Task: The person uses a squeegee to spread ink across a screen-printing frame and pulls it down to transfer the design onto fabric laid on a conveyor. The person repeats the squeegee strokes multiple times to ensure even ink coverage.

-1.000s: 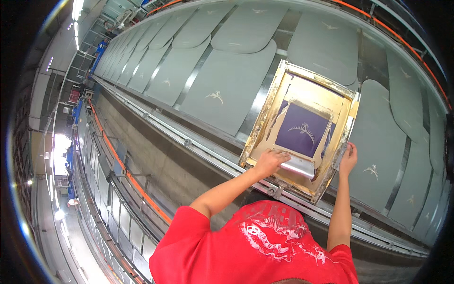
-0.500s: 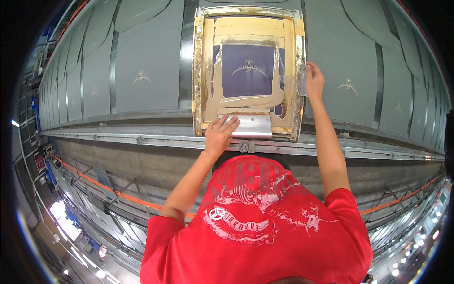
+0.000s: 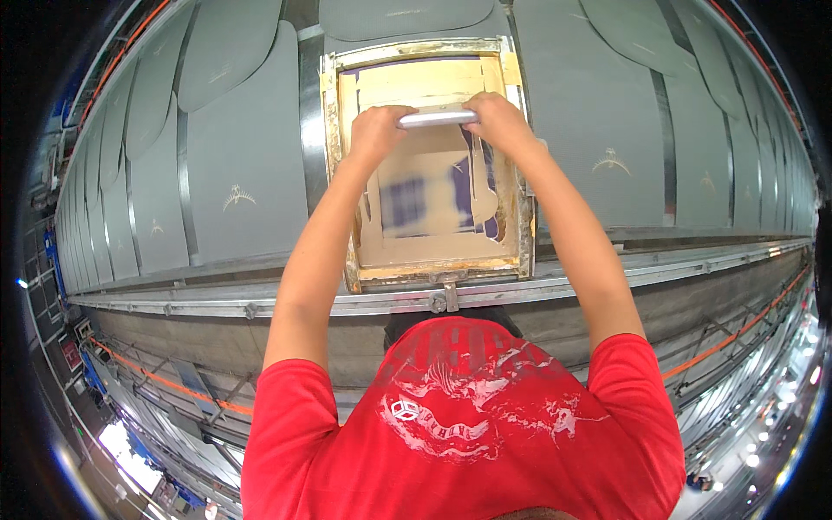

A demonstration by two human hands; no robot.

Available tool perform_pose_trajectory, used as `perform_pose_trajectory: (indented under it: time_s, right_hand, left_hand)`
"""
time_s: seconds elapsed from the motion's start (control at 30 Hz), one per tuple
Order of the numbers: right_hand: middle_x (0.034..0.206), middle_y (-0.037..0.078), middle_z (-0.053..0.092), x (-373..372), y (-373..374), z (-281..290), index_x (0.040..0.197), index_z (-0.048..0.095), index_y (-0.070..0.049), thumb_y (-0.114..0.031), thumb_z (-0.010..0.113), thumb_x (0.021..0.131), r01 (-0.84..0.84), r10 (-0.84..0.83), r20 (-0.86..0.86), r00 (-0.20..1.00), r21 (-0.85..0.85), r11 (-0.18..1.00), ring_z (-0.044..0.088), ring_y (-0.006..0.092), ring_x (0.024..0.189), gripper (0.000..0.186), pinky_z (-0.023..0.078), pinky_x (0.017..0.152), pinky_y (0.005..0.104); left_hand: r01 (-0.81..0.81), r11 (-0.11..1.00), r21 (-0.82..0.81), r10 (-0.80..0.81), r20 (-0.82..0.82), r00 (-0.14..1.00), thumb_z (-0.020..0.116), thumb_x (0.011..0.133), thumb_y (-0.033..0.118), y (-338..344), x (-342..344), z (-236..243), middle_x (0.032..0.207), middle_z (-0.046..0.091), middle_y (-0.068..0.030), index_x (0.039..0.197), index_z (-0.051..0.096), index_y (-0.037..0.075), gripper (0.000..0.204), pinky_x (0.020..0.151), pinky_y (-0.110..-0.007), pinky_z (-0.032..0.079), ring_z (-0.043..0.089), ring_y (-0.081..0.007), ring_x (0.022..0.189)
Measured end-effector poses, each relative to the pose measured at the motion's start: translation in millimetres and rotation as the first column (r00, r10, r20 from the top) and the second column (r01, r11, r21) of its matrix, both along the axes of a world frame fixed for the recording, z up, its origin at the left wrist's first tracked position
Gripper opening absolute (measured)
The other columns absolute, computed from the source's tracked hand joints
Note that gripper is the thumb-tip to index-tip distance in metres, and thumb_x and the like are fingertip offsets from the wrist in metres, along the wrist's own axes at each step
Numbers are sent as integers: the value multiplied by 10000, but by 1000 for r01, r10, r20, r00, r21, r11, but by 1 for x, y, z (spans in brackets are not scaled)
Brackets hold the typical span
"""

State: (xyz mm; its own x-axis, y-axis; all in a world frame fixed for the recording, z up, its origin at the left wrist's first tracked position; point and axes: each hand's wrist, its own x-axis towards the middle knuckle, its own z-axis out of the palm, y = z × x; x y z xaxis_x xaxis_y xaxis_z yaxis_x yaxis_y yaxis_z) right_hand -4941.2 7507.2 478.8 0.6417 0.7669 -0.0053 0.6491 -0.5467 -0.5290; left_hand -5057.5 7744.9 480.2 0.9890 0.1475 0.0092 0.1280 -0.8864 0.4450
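Note:
A metal-edged screen-printing frame [image 3: 416, 54], lined with yellowish tape, lies on the grey pieces in front of me. Across its far part runs a silver squeegee [image 3: 438, 118]. My left hand [image 3: 376, 134] is closed round the squeegee's left end, and my right hand [image 3: 503, 126] grips its right end. Beige ink [image 3: 399, 251] coats much of the mesh nearer to me, with purple patches [image 3: 405, 202] showing through. The squeegee's lower edge and most of my fingertips are hidden.
Grey flat cut pieces [image 3: 234, 147] with small pale arched prints lie in rows to both sides. A metal rail [image 3: 217, 299] with clamps runs along the near edge, below the frame. Orange lines [image 3: 165, 377] and more racks stand behind me.
The squeegee has gone from the frame's near end to its far part. My right hand has left the frame's right side and taken hold of it. Beige ink now covers most of the purple window.

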Motion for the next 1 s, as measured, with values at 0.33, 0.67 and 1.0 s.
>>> perform_pose_trajectory:
  time_s: [0.33,0.67,1.0]
  right_hand:
    - [1196,129,653,-153,-69,-14,1177,687,-17,-47,820,702,41,-36,-84,996,69,997,574,320,1177,494,498,1012,409]
    - [1212,146,658,-27,-8,-14,1172,687,-11,-37,754,758,65,-71,33,997,174,983,604,338,1144,420,499,1009,420]
    - [1182,134,659,-129,-56,-23,1168,683,-22,-39,806,711,82,-74,-74,995,124,989,582,330,1158,473,486,1008,414]
  left_hand:
    - [65,996,58,-69,84,994,728,710,34,-72,-147,-17,1170,738,-26,1132,757,187,450,808,-393,549,711,-251,1002]
    - [-8,999,32,5,92,996,729,737,81,-10,-23,-11,942,754,-101,1096,778,206,383,729,-404,576,723,-290,793]
    - [-38,999,2,38,-7,999,720,715,33,-61,-112,-13,1090,754,-44,1067,779,172,382,818,-412,567,729,-266,944]
